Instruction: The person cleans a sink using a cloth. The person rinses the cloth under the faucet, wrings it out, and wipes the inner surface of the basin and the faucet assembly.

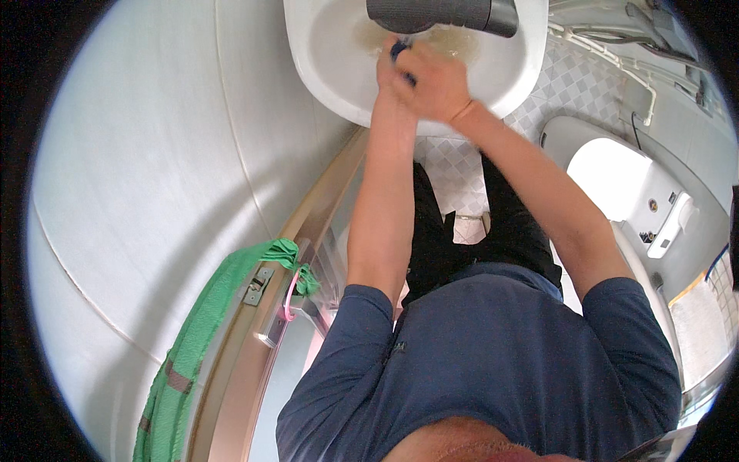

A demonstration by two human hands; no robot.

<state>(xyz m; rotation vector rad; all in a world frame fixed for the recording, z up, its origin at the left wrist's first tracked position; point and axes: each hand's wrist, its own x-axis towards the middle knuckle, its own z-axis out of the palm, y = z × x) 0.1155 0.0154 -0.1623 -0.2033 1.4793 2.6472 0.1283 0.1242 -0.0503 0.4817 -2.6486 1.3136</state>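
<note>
Both of my hands are together over a white washbasin, at the top middle of the view. A small dark blue item shows between the fingers; it looks soft, but blur and my hands hide most of it. My left hand grips it from the left. Across it lies my right hand, slightly blurred, closed on the same item. Water splashes around the fingertips, and yellowish water stands in the bowl. A dark ribbed cylindrical object covers the basin's far part; I cannot tell what it is.
A green cloth hangs over the door at my left, near a pink loop. The tiled wall rises beside the basin. On the right are white pipes and a pale bathroom fixture. Patterned tiles cover the floor.
</note>
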